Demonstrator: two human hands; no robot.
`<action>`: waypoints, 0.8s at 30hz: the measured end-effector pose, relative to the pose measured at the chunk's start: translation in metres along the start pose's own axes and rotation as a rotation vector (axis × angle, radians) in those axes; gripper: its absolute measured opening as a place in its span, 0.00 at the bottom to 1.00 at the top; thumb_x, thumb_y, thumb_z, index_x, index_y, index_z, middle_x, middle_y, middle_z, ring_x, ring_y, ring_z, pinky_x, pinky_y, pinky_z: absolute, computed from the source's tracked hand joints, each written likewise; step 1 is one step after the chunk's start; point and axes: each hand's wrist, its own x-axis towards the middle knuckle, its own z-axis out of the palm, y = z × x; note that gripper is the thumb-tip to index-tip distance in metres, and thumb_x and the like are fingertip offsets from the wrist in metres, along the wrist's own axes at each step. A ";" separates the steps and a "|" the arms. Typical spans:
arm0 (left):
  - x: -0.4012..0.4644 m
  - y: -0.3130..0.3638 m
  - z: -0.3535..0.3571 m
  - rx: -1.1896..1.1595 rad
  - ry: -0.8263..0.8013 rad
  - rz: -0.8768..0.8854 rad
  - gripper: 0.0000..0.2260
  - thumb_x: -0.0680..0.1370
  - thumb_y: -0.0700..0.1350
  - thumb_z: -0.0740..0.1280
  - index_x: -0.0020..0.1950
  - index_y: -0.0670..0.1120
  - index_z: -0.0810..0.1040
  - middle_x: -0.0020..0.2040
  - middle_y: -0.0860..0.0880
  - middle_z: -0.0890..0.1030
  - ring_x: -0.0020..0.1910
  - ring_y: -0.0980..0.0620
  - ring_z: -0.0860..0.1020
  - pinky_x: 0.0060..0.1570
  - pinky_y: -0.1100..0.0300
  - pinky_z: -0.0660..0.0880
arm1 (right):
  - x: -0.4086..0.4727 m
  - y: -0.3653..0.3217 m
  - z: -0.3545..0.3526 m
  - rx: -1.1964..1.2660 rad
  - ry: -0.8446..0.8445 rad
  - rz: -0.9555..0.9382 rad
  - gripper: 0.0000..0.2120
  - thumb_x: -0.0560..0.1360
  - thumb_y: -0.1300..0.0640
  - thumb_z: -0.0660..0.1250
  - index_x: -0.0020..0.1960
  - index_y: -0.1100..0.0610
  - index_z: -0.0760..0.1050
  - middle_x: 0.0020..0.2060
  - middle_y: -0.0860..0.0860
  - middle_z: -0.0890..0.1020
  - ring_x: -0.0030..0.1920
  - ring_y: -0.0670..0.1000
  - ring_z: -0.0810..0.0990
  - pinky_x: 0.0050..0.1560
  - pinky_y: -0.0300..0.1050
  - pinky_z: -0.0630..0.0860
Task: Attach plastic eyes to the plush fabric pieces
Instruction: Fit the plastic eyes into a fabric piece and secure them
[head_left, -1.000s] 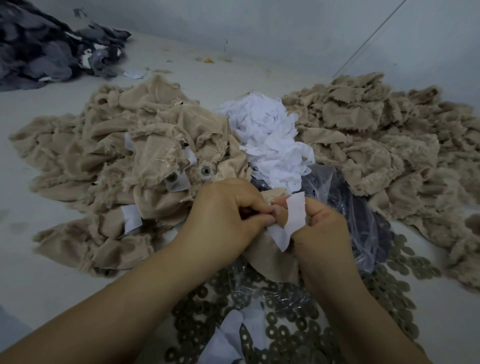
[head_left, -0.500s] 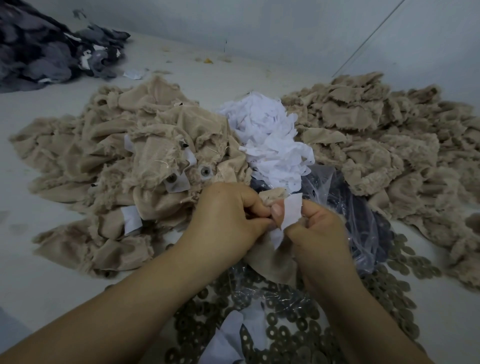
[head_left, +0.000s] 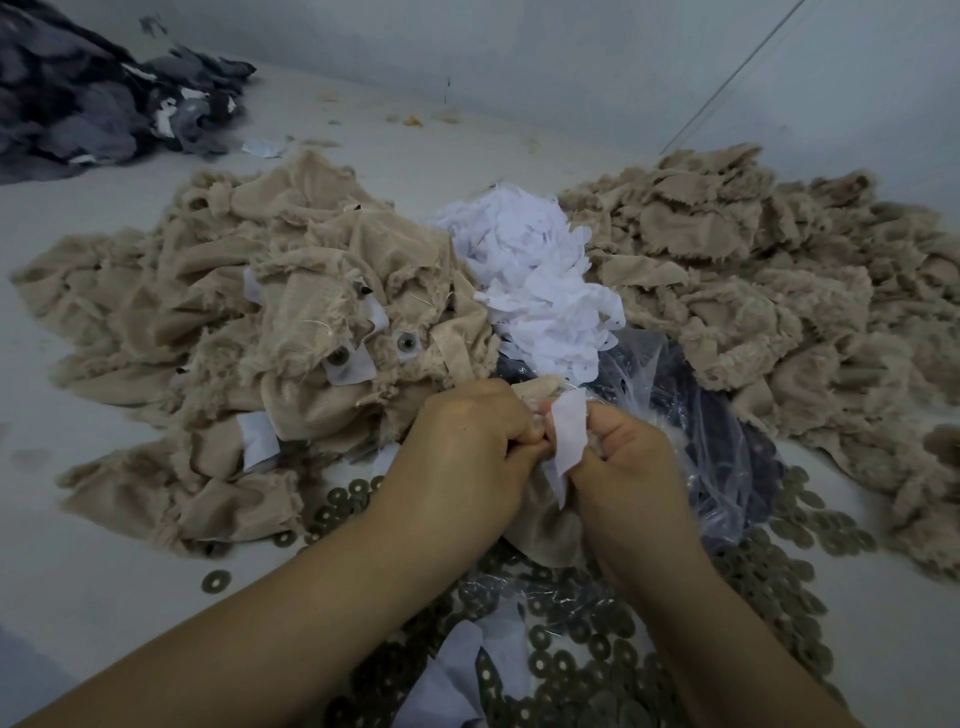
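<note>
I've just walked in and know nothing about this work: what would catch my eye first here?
Two bare hands meet at the centre, the left hand and right hand both pinching a tan plush piece with a white patch. Tan fabric heaps flank a white scrap pile, and dark washers litter the near surface.

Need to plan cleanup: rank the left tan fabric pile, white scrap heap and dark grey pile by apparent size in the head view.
1. left tan fabric pile
2. dark grey pile, cut off by the frame and farther away, so unsure
3. white scrap heap

Two tan plush heaps (head_left: 249, 332) at ten and two o'clock (head_left: 769, 291); one white scrap pile (head_left: 535, 280); one grey heap (head_left: 78, 98); washers (head_left: 587, 654) beyond counting.
</note>
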 end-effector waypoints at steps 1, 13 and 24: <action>-0.001 -0.001 0.001 0.011 0.000 0.005 0.07 0.67 0.35 0.76 0.30 0.38 0.81 0.31 0.47 0.79 0.32 0.52 0.77 0.35 0.57 0.73 | 0.000 0.001 0.000 0.003 -0.006 -0.002 0.13 0.78 0.73 0.62 0.44 0.62 0.83 0.38 0.71 0.81 0.37 0.61 0.77 0.36 0.61 0.76; 0.001 -0.003 -0.002 -0.035 0.004 0.001 0.05 0.67 0.34 0.77 0.36 0.42 0.85 0.33 0.49 0.81 0.34 0.57 0.77 0.37 0.63 0.75 | 0.000 0.000 0.003 0.082 -0.017 -0.022 0.11 0.81 0.60 0.65 0.45 0.60 0.84 0.40 0.66 0.84 0.38 0.63 0.82 0.42 0.58 0.80; 0.000 -0.006 -0.014 -0.187 0.070 -0.321 0.07 0.73 0.44 0.74 0.35 0.48 0.80 0.31 0.51 0.79 0.30 0.54 0.77 0.32 0.54 0.76 | 0.004 -0.006 -0.005 -0.045 0.094 -0.096 0.17 0.81 0.62 0.65 0.65 0.43 0.73 0.57 0.40 0.82 0.54 0.52 0.82 0.51 0.54 0.82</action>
